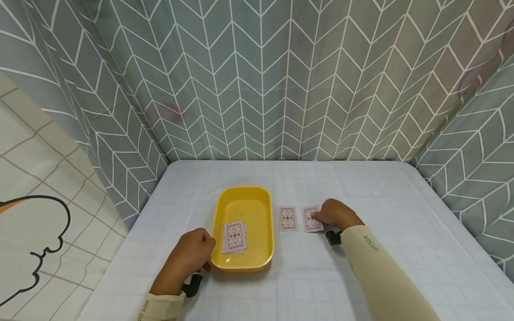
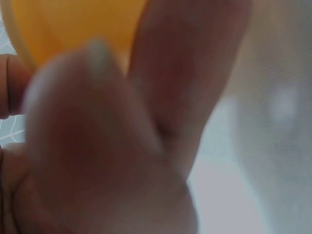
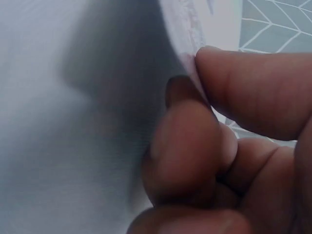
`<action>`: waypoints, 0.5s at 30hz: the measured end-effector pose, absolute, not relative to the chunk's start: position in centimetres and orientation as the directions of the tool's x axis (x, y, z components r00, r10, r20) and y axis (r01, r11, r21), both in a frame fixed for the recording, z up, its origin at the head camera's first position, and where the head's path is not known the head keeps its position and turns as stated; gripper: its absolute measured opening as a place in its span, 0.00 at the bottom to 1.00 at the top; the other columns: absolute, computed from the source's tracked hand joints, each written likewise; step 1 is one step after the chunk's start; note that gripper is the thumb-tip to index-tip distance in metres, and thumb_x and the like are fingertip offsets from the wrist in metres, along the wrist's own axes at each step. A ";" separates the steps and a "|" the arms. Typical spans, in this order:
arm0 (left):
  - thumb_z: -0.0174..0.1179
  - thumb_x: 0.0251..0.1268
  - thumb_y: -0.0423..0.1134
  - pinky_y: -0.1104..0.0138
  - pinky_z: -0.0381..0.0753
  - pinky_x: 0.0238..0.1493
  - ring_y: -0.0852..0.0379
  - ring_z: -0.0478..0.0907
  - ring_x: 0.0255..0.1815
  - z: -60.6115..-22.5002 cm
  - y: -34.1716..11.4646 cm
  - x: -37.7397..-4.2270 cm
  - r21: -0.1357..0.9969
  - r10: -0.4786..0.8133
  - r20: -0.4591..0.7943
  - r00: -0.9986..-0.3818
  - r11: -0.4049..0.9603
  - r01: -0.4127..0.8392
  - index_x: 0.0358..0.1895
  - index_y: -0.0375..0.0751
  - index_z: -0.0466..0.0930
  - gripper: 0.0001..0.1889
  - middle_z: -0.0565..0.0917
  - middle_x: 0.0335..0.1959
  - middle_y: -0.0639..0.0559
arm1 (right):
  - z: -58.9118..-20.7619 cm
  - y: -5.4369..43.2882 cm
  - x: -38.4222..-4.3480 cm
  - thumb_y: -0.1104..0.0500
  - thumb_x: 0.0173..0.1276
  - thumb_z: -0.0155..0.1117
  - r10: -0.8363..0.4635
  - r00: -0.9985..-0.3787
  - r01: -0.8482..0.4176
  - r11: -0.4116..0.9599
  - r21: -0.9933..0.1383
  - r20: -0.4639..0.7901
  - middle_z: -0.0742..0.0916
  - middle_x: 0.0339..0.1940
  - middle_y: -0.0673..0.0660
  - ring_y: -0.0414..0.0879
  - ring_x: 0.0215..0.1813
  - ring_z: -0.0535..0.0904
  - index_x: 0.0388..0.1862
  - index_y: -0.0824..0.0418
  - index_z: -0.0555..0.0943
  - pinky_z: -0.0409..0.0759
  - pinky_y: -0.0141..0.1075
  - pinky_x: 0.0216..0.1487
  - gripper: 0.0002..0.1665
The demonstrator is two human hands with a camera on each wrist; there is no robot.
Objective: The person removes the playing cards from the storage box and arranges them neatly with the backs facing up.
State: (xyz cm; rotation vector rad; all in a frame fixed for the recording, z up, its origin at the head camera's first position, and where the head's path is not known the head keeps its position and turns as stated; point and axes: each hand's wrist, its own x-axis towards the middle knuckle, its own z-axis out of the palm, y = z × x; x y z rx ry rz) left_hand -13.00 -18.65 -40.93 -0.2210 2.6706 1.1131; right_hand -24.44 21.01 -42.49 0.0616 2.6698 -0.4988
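My right hand (image 1: pixel 339 215) pinches a playing card (image 1: pixel 311 219) between thumb and finger. In the right wrist view, that card (image 3: pixel 183 29) stands edge-on between the fingertips, tilted above the cloth. A second playing card (image 1: pixel 288 218), its patterned back up, lies to its left. My left hand (image 1: pixel 190 252) grips the near left rim of a yellow tray (image 1: pixel 254 214). The left wrist view shows blurred thumb and finger against the yellow tray (image 2: pixel 73 24). Inside the tray, a few overlapping cards (image 1: pixel 234 236) lie back up in the left part.
A white cloth with faint grid lines covers the table (image 1: pixel 373 187). Grey curtains (image 1: pixel 277 80) with a white chevron pattern hang behind the table and at both sides. Pale tiled flooring (image 1: pixel 52 165) shows at the left.
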 end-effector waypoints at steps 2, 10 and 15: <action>0.49 0.75 0.40 0.61 0.79 0.24 0.51 0.83 0.21 -41.0 -18.7 -13.0 0.679 -0.047 -0.274 -0.961 0.698 -0.227 0.36 0.39 0.75 0.10 0.82 0.25 0.46 | -42.4 20.9 -24.2 0.43 0.74 0.66 0.006 -0.910 0.150 0.937 -0.316 -0.415 0.83 0.40 0.62 0.54 0.39 0.78 0.42 0.70 0.83 0.77 0.46 0.41 0.27; 0.49 0.75 0.41 0.61 0.79 0.24 0.51 0.83 0.21 -40.9 -18.7 -12.9 0.685 -0.046 -0.272 -0.961 0.692 -0.227 0.36 0.39 0.75 0.11 0.82 0.26 0.46 | -42.4 20.9 -23.6 0.38 0.71 0.70 0.071 -0.914 0.200 0.935 -0.292 -0.401 0.86 0.44 0.62 0.57 0.42 0.80 0.49 0.69 0.84 0.78 0.50 0.41 0.32; 0.49 0.75 0.41 0.61 0.79 0.24 0.51 0.83 0.21 -40.9 -18.7 -13.0 0.681 -0.046 -0.278 -0.959 0.695 -0.231 0.36 0.39 0.75 0.11 0.82 0.26 0.46 | -42.0 20.7 -23.8 0.39 0.76 0.65 0.033 -0.916 0.156 0.947 -0.280 -0.400 0.87 0.49 0.65 0.57 0.44 0.81 0.53 0.71 0.84 0.81 0.53 0.46 0.34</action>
